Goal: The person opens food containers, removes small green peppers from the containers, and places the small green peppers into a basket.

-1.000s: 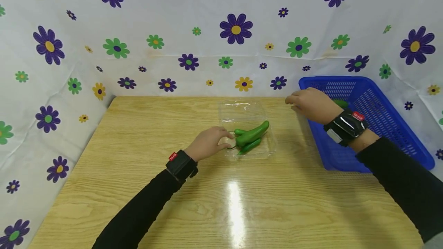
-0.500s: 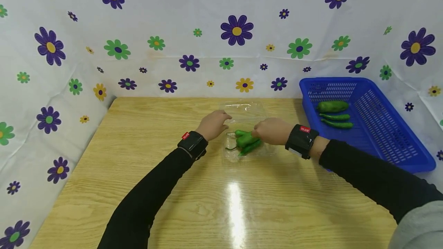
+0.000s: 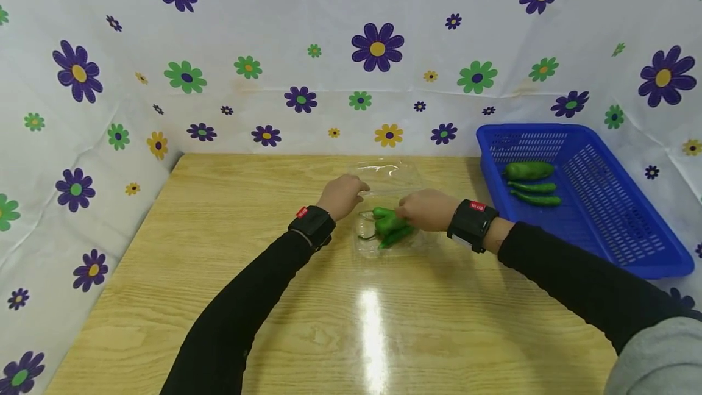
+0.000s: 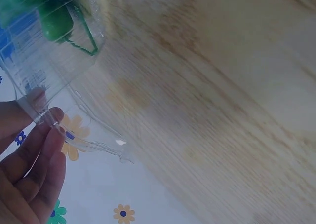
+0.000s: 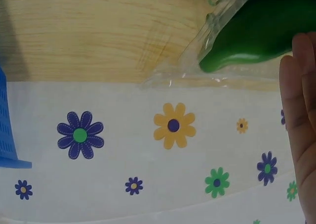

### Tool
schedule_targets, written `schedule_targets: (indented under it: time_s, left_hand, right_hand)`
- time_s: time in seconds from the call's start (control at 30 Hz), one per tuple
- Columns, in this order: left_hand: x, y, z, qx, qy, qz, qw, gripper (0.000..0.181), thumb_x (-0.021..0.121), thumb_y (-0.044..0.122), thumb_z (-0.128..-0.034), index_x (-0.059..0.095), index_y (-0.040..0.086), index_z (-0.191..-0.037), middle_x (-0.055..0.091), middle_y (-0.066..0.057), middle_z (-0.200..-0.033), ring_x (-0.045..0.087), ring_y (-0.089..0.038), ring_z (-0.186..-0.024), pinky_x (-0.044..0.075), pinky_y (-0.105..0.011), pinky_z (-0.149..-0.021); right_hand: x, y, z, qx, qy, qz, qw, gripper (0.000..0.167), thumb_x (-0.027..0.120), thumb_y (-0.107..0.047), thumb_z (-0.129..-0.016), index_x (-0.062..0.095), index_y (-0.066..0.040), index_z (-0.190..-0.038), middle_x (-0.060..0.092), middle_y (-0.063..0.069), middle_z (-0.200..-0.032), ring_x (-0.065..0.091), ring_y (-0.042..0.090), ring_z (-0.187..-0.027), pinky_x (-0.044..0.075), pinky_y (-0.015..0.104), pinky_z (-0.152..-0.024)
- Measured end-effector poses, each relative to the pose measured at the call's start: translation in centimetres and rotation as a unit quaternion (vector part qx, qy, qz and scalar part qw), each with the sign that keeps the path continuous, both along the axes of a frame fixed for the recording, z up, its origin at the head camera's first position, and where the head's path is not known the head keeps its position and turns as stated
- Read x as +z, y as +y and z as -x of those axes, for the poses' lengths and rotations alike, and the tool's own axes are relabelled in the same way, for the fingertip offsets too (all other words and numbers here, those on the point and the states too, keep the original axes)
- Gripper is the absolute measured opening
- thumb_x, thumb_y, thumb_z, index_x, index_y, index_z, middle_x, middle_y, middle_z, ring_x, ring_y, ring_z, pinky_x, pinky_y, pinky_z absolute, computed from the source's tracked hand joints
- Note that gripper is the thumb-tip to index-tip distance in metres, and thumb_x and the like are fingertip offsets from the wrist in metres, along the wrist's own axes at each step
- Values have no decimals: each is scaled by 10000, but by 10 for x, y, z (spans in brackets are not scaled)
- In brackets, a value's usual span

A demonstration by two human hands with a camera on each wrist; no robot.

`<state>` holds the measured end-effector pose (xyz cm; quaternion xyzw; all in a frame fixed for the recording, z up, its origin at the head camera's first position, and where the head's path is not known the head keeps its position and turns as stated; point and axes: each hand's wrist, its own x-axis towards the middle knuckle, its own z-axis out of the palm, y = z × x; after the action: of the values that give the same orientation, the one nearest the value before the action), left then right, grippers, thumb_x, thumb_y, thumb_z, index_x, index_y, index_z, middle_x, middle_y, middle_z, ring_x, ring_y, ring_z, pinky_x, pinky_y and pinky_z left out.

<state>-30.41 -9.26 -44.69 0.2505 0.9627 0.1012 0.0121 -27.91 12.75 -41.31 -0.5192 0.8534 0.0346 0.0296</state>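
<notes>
A clear plastic clamshell box (image 3: 364,249) lies with its lid (image 3: 384,169) folded back toward the cloth. Inside are one large green pepper (image 3: 386,223) and two slimmer green peppers (image 3: 395,238), their thin stems pointing left. My left hand (image 3: 342,195) pinches the box's clear edge near the lid, between thumb and fingertips in the left wrist view. Over the box, my right hand (image 3: 430,209) rests its fingertips on the large pepper. Its fingers (image 5: 296,91) look nearly straight in the right wrist view; the thumb is out of sight there.
To the right stands a blue perforated basket (image 3: 620,212). It holds a thick green pepper (image 3: 528,170) and two slim ones (image 3: 536,199). A flowered cloth (image 3: 247,35) hangs behind and beside the wooden table (image 3: 247,261).
My right hand came from the basket's left rim down to the large pepper. My left hand moved from the pepper stems up to the box's edge. Little has changed in the last half second.
</notes>
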Motion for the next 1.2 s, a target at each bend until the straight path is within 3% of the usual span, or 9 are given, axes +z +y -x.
schedule_targets:
  time_s: [0.17, 0.47, 0.8, 1.03, 1.2]
  left_hand:
    - [-2, 2, 1, -4, -4, -74, 10000, 287, 665, 111, -868, 678, 105, -1154, 670, -98, -1144, 624, -252, -1033, 529, -322, -847]
    - [-8, 0, 2, -49, 192, -199, 9996, 255, 657, 97, -872, 695, 98, -1124, 689, -93, -1098, 639, -242, -986, 533, -311, -818]
    - [-4, 0, -6, -52, 279, -181, 9994, 246, 643, 91, -881, 698, 88, -1121, 689, -104, -1074, 629, -256, -981, 530, -313, -821]
    - [-13, -4, -4, -211, 818, -144, 9963, 282, 664, 127, -871, 669, 82, -1150, 655, -102, -1116, 595, -253, -1056, 500, -310, -897]
    - [-15, -9, -8, -65, 1017, -588, 9930, 262, 660, 166, -882, 661, 64, -1124, 624, -119, -1081, 588, -256, -986, 501, -305, -830]
  right_hand:
    - [-10, 1, -6, 25, -388, -194, 9991, 64, 673, -49, -829, 694, -102, -859, 690, 28, -831, 625, 128, -686, 531, 302, -599]
    - [-14, 1, -13, -92, -341, -424, 9985, 69, 687, -56, -819, 692, -87, -881, 677, 13, -771, 588, 121, -621, 507, 305, -562]
    - [-15, -3, -20, -164, -178, -613, 9978, 36, 682, -66, -832, 695, -77, -863, 673, 27, -803, 625, 148, -688, 522, 300, -603]
    - [-22, -6, -19, -146, 62, -741, 9971, 42, 687, -110, -843, 685, -100, -802, 671, 26, -777, 635, 160, -678, 526, 298, -583]
    - [-26, -9, -18, 105, 195, -540, 9983, 51, 695, -150, -837, 701, -108, -810, 687, 17, -763, 644, 159, -653, 534, 304, -583]
